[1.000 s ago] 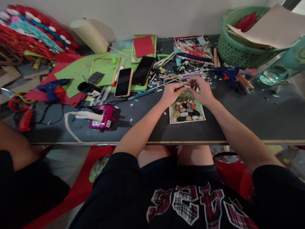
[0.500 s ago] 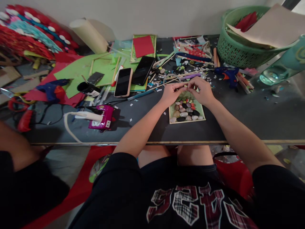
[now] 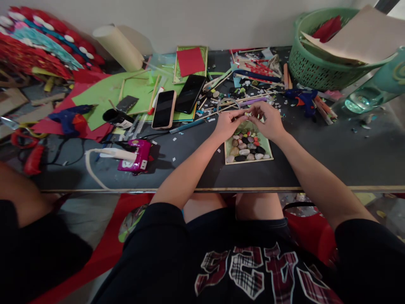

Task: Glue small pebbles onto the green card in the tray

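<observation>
A green framed panel (image 3: 268, 147) lies near the table's front edge, its lower part covered with several pebbles (image 3: 244, 151) in grey, black, brown and white. Over its top end my left hand (image 3: 228, 123) and my right hand (image 3: 266, 118) meet, fingertips pinched together. Something tiny and pale shows between the fingertips; it is too small to name. The fingers of both hands are closed, and they hide the panel's upper edge. Just behind my left hand a round metal ring (image 3: 228, 100) lies on the table.
Two phones (image 3: 163, 109), a magenta power adapter (image 3: 135, 157) and a blue glue gun (image 3: 68, 118) are to the left. Paper scraps and sticks litter the back. A second glue gun (image 3: 302, 99), a green basket (image 3: 319, 63) and a bottle (image 3: 373, 86) stand right. A person's arm (image 3: 19, 194) is at far left.
My fingertips have shifted very slightly around the tiny pale thing. The panel and its pebbles look the same.
</observation>
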A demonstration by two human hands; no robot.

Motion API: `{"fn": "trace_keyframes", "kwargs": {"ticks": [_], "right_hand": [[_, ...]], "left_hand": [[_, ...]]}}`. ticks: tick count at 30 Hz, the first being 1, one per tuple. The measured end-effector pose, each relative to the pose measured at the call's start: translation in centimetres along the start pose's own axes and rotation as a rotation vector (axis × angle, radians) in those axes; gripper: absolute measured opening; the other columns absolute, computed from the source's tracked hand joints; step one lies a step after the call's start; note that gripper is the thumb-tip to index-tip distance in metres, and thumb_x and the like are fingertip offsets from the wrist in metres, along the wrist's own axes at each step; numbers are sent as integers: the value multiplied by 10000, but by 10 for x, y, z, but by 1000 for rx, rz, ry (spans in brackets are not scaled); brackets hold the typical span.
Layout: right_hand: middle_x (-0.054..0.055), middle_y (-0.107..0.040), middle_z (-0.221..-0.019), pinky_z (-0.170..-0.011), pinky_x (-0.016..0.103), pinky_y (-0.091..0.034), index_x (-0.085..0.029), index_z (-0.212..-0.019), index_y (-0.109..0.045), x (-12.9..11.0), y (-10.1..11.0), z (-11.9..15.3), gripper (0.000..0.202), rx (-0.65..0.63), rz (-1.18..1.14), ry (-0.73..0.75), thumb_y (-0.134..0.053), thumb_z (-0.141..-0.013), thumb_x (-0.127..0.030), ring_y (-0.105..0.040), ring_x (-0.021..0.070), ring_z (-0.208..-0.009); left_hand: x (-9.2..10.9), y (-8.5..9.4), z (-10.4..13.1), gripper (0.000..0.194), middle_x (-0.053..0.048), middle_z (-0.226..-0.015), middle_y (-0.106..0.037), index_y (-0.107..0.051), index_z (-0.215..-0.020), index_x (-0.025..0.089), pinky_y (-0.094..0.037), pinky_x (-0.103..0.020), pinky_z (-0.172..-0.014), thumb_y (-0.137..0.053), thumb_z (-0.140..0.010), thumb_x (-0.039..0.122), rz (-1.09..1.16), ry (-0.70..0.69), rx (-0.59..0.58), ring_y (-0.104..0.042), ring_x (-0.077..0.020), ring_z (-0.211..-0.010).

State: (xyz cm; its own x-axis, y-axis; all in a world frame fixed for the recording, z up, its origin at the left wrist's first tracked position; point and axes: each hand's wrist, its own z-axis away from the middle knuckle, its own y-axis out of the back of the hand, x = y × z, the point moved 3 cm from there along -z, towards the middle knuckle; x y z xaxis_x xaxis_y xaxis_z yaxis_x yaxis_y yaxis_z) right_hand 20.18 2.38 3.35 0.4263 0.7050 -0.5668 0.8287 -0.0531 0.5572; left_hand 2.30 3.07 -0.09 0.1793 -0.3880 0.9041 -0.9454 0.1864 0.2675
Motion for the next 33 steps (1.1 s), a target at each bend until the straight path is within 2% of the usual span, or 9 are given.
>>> {"fn": "trace_keyframes", "kwargs": {"ticks": [5,11,18,24,29,33], "right_hand": [[39,-653,-856,-699,329,-497,-218,-858,-649,-1,-1,0,260,-44,7,9,-662,-952,-460,-560,161,-716],[47,-664,-869,-698,344,-508,-234,-986,-670,1,-2,1,240,-37,17,-7,-651,-953,-470,-562,178,-725],[42,-655,-861,-681,317,-464,-217,-853,-636,0,-2,0,170,-30,8,38,-635,-941,-362,-543,159,-708],[35,-651,-846,-666,304,-437,-219,-861,-634,-5,1,0,207,-43,27,34,-641,-925,-415,-519,149,-699],[29,-630,-794,-691,320,-447,-220,-858,-631,-11,4,0,281,-36,37,56,-622,-939,-488,-528,155,-714],[26,-623,-775,-694,311,-446,-209,-829,-617,-13,4,0,297,-13,29,59,-574,-972,-466,-543,145,-709]], "left_hand": [[0,-1,0,394,-84,-1035,-831,-811,-1145,196,-581,-390,-979,-719,-921,507,-5,1,-5,-760,-244,-998],[-2,-1,-1,472,-90,-1077,-830,-813,-1143,194,-596,-378,-943,-737,-890,585,3,0,-1,-767,-241,-981],[1,0,0,480,-92,-1069,-830,-815,-1141,195,-594,-380,-927,-718,-900,599,1,-13,-12,-766,-251,-1001],[0,-1,1,447,-85,-1002,-833,-809,-1163,198,-589,-372,-933,-723,-912,558,-3,6,3,-766,-240,-976],[2,-1,0,512,-106,-1095,-827,-809,-1156,185,-590,-350,-926,-707,-904,620,-10,-29,-20,-767,-238,-1000],[3,-1,-1,550,-99,-1070,-828,-808,-1140,184,-590,-331,-864,-686,-901,663,-13,-55,-16,-763,-230,-970]]}}
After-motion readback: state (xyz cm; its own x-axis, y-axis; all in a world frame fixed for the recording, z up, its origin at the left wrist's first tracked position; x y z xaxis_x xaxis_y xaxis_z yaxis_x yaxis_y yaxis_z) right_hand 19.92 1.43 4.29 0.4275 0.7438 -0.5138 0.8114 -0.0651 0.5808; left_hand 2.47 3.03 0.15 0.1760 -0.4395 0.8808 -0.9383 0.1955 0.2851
